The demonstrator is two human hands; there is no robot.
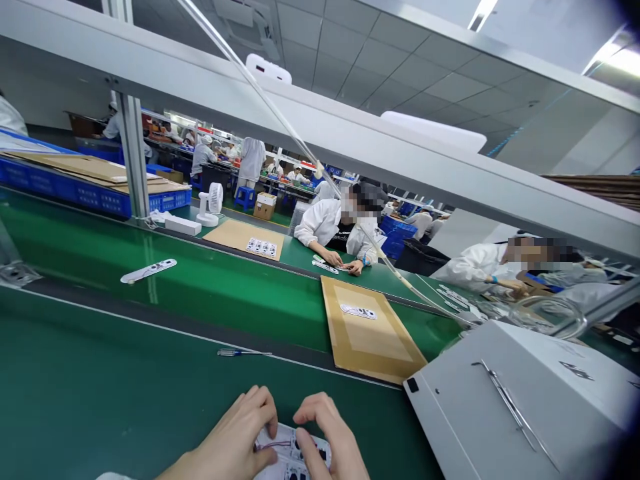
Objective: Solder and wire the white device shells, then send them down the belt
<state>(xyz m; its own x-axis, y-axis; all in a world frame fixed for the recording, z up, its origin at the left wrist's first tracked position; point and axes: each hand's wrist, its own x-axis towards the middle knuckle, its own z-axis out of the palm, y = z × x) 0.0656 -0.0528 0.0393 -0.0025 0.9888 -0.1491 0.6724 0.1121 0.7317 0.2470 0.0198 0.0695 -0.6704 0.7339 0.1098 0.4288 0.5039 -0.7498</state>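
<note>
At the bottom of the head view, a white circuit board panel [283, 455] with black parts and thin red wires lies on the green bench in front of me. My left hand [239, 430] rests over its left side, thumb and curled fingers on the panel near the red wires. Over the right side, my right hand [331, 440] has thumb and index finger curved but apart, with the thumb against the panel. The panel's lower part runs out of view. Beyond my hands lies a screwdriver [243, 352] with a clear blue handle.
A green conveyor [240, 293] crosses ahead, carrying a long white strip [149, 271] and a cardboard sheet [370, 333]. Right of me, a grey-white box [490, 407] has tweezers [510, 403] on it. A co-worker [325, 227] handles similar parts across the belt. A metal beam spans overhead.
</note>
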